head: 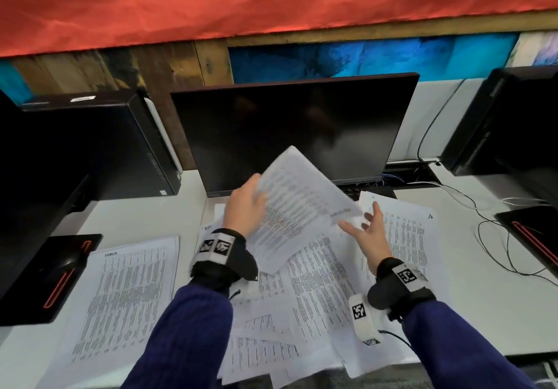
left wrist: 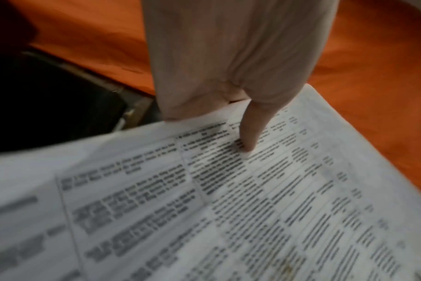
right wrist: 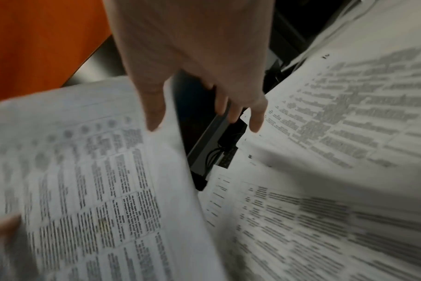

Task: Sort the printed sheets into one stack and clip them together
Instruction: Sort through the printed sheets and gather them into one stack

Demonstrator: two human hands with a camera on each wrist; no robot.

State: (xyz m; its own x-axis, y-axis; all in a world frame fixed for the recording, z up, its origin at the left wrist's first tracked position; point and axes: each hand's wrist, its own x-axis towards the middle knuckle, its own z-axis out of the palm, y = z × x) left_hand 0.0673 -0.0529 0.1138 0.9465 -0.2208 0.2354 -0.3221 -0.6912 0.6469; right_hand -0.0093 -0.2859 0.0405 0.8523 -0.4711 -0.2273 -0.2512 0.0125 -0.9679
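Note:
A printed sheet (head: 296, 207) is lifted and tilted in front of the monitor. My left hand (head: 246, 204) pinches its left edge; the left wrist view shows the thumb (left wrist: 250, 131) on the printed face (left wrist: 252, 209) and the fingers hidden beneath. My right hand (head: 367, 225) hovers with fingers spread at the sheet's right corner and holds nothing; in the right wrist view its thumb (right wrist: 154, 114) lies against the raised sheet (right wrist: 84, 171). Several loose printed sheets (head: 317, 292) overlap on the white desk below. No clip is in view.
One sheet (head: 126, 298) lies apart at the left, beside a black mouse pad (head: 60, 271). A dark monitor (head: 287, 132) stands close behind the hands, with black computer towers left (head: 90, 147) and right (head: 507, 123). Cables (head: 489, 225) trail at the right. Papers overhang the desk's front edge.

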